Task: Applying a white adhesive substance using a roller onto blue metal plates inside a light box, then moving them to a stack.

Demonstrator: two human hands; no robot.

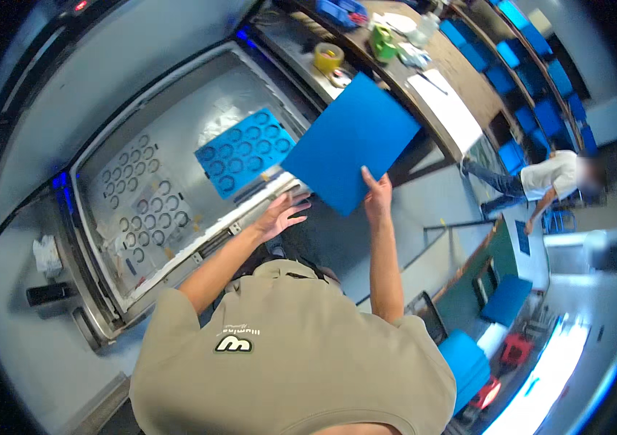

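A plain blue sheet (355, 141) is pinched at its near edge by my right hand (377, 197), thumb on top, and tilts up in front of me. My left hand (279, 216) has its fingers spread and holds nothing. It hovers by the front rail of a large framed screen bed (239, 225), a little left of the sheet's near corner. On the bed lies another blue sheet (239, 154) printed with rows of dark rings. Further left, similar rings (152, 221) show on the grey surface in two groups.
A raised lid (105, 65) stands behind the bed. At the far right a wooden table (424, 43) carries yellow tape rolls (328, 56), a green holder (382, 43) and white paper (446, 109). A person (548, 177) works at a green table (486, 279) on the right.
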